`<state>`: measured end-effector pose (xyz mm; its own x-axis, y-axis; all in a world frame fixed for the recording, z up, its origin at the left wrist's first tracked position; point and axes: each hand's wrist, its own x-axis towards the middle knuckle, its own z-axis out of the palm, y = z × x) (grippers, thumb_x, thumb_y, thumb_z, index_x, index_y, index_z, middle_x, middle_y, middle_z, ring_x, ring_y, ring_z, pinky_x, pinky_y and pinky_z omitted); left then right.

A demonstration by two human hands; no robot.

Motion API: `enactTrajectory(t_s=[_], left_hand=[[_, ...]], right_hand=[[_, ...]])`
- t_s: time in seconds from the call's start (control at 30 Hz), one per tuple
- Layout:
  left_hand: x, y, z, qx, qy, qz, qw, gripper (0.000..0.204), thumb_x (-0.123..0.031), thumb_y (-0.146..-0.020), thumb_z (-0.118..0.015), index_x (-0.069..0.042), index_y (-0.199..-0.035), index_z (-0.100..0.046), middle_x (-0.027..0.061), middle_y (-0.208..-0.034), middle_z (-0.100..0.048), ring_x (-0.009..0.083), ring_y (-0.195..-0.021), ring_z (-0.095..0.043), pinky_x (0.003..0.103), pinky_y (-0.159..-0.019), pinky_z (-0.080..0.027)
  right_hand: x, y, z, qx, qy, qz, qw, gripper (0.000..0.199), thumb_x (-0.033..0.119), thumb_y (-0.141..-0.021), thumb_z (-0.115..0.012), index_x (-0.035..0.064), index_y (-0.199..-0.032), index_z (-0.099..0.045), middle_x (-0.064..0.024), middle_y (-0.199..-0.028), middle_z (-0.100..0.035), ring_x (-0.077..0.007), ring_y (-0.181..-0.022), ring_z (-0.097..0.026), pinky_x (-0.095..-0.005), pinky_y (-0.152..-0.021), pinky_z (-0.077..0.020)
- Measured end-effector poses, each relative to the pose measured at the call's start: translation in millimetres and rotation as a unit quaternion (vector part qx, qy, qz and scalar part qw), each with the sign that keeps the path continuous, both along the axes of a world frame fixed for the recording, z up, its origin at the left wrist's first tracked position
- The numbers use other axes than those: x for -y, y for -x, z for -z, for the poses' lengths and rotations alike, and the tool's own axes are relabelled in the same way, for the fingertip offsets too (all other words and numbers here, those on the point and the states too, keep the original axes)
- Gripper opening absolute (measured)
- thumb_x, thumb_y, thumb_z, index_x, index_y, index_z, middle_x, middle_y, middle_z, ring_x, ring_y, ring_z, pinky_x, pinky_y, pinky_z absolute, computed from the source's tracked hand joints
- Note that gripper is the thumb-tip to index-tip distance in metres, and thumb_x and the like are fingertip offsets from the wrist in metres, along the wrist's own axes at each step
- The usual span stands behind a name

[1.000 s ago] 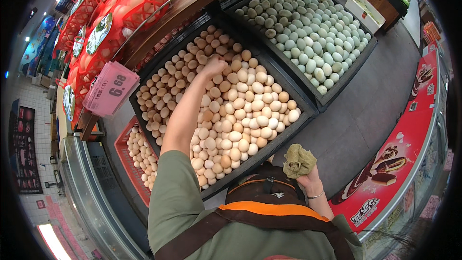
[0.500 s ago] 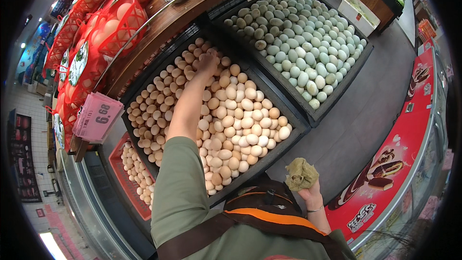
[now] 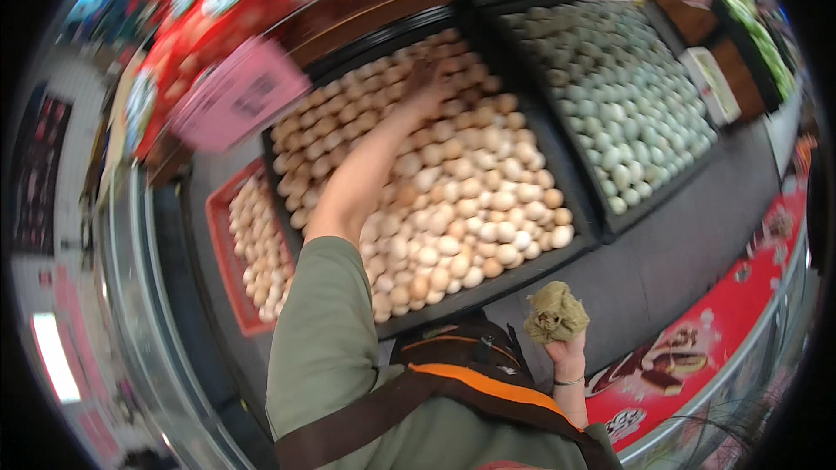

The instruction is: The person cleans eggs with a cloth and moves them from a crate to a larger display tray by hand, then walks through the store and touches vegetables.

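Note:
My left arm stretches over a black-rimmed bin of brown eggs. At its far end my left hand is down among the eggs, with its fingers too blurred to read. Near my body on the right, my right hand is closed under a crumpled olive-green cloth and holds it up, apart from the bin. The cloth hides most of those fingers.
A bin of pale green eggs adjoins on the right. At left stand a red crate of smaller eggs and a pink price card. Red net bags hang above a wooden shelf edge. A red freezer borders the right.
The whole view has turned and shifted, so the bins sit farther right and the picture is blurred. My left hand stays over the far eggs; my right hand keeps hold of the cloth.

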<state>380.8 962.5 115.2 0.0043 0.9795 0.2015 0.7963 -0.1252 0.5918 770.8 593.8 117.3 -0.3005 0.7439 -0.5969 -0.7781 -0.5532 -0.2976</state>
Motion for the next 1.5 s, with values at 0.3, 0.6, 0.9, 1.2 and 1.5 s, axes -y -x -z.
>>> enactTrajectory(t_s=[0.3, 0.6, 0.9, 1.2, 1.5], left_hand=[[357, 274, 5, -0.176, 0.059, -0.313, 0.932, 0.021, -0.016, -0.091, -0.055, -0.005, -0.101, -0.069, 0.0197, -0.099, -0.067, 0.036, -0.093, -0.063, 0.043, -0.082, -0.05], [501, 386, 82, -0.038, 0.222, -0.274, 0.935, 0.056, -0.035, -0.076, -0.077, -0.01, -0.123, -0.059, 0.0213, -0.131, -0.051, 0.0377, -0.124, -0.047, 0.045, -0.103, -0.042], [449, 348, 95, -0.169, 0.393, -0.389, 0.816, 0.092, -0.055, -0.064, -0.08, -0.003, -0.133, -0.046, 0.0208, -0.131, -0.047, 0.0355, -0.124, -0.042, 0.043, -0.107, -0.035], [462, 342, 113, -0.18, 0.271, -0.411, 0.852, 0.068, -0.051, -0.065, -0.08, -0.007, -0.115, -0.065, 0.0181, -0.135, -0.045, 0.0348, -0.128, -0.035, 0.049, -0.107, -0.032], [492, 394, 101, 0.625, 0.105, -0.335, 0.697, 0.048, -0.01, -0.086, -0.058, 0.009, -0.128, -0.045, 0.0192, -0.118, -0.059, 0.0233, -0.093, -0.065, 0.029, -0.08, -0.057]], right_hand=[[4, 111, -14, -0.089, -0.057, -0.146, 0.984, 0.053, 0.044, -0.097, -0.043, 0.0083, -0.136, -0.048, -0.014, -0.135, -0.052, -0.0345, -0.121, -0.051, -0.0525, -0.104, -0.0391], [34, 211, -35, -0.056, 0.009, -0.169, 0.984, 0.055, 0.046, -0.099, -0.041, 0.0086, -0.139, -0.044, -0.0146, -0.137, -0.05, -0.0343, -0.123, -0.049, -0.0524, -0.105, -0.038], [58, 245, -36, -0.018, 0.031, -0.143, 0.989, 0.053, 0.046, -0.098, -0.04, 0.0074, -0.135, -0.048, -0.0142, -0.136, -0.051, -0.0337, -0.122, -0.049, -0.0506, -0.106, -0.0373], [60, 257, -35, -0.015, 0.01, -0.141, 0.99, 0.052, 0.045, -0.099, -0.04, 0.0069, -0.133, -0.05, -0.0134, -0.133, -0.053, -0.0321, -0.122, -0.05, -0.0483, -0.105, -0.0385], [58, 259, -39, -0.014, 0.014, -0.146, 0.989, 0.049, 0.042, -0.099, -0.041, 0.006, -0.132, -0.05, -0.0131, -0.132, -0.054, -0.0319, -0.12, -0.051, -0.048, -0.104, -0.0398]])
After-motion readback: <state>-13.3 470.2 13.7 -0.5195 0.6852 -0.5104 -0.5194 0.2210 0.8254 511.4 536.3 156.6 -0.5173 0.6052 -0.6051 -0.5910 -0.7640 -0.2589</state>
